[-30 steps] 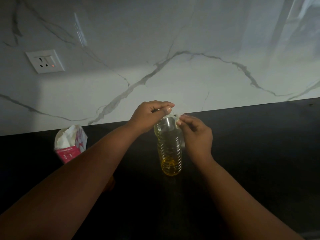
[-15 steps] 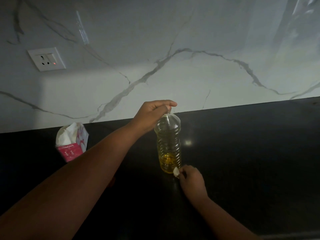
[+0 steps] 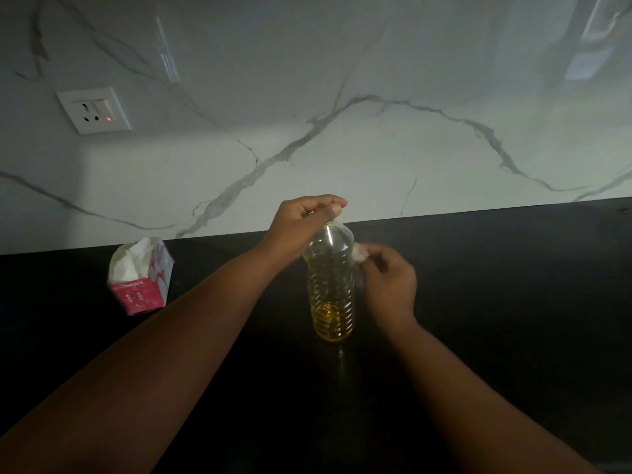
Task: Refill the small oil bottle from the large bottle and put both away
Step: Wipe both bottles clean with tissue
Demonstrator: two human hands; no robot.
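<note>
The bottle (image 3: 331, 289) is standing upright on the worktop (image 3: 496, 302), right of the carton (image 3: 142, 277). Left hand (image 3: 302, 222) is gripping its neck; right hand (image 3: 388, 285), just beside it, is pinching a small white piece (image 3: 359, 254).

tissue box (image 3: 141, 277), wall socket (image 3: 94, 110), dark counter (image 3: 513, 302)

The bottle (image 3: 331, 289) at the centre looks like clear ribbed plastic, its ridges catching light, with translucent yellow oil low inside; the countertop (image 3: 496, 302) is dark, smooth and glossy; the wall (image 3: 376, 97) from 10 to 2 o'clock is polished white marble-look stone with grey veins; at 9 o'clock a printed cardboard box (image 3: 142, 292) holds crumpled white paper; the socket plate (image 3: 94, 110) at 10 o'clock is smooth white plastic.
</note>
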